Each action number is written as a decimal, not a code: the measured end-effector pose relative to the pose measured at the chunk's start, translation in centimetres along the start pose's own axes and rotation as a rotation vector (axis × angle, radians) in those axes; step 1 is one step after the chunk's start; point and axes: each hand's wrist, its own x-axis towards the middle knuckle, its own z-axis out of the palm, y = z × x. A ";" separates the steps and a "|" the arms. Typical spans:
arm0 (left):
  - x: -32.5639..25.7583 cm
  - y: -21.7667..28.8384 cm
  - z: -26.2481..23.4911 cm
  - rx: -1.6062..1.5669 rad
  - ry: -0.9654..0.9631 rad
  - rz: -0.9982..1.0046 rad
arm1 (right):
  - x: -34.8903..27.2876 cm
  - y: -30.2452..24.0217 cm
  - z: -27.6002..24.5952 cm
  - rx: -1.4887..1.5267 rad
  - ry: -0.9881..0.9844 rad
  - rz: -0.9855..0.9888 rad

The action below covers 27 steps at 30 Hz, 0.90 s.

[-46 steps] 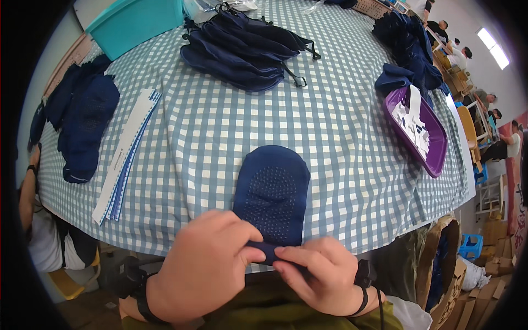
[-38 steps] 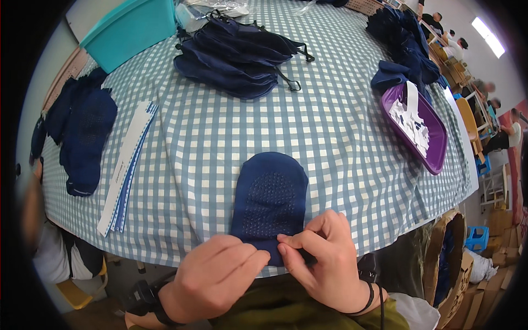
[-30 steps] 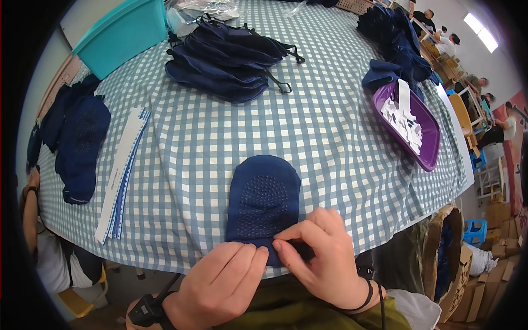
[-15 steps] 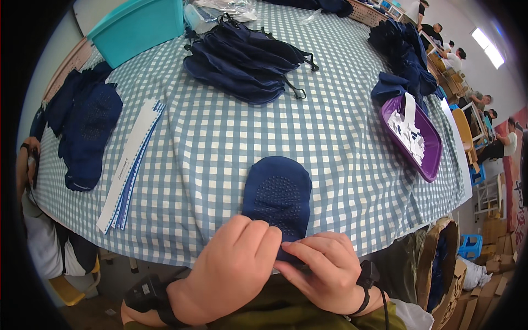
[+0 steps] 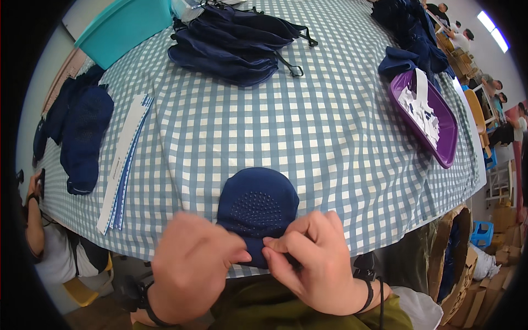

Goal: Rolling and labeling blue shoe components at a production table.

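A navy sock-like fabric piece with a round end and a patch of small raised dots lies at the table's front edge. Its near end is folded over. My right hand pinches the folded near end between thumb and fingertips. At the fold's left side, my left hand is curled and partly blurred, its thumb and finger closed at the fabric. Far left, similar dotted navy pieces lie beside a bundle of white and blue paper strips. Navy drawstring pouches are stacked beyond the middle.
A teal bin stands at the far left. A purple basket holding white slips sits at the right, by a navy fabric heap. A checked cloth covers the table. Another person's arm shows at the left edge.
The dotted piece sits nearer and looks shorter, its near end now folded over. My left hand has moved left, away from my right. The view has shifted slightly.
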 end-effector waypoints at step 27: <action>1.1 0.1 0.0 -0.005 -0.210 0.224 | -0.8 0.0 0.6 -0.136 0.164 -0.154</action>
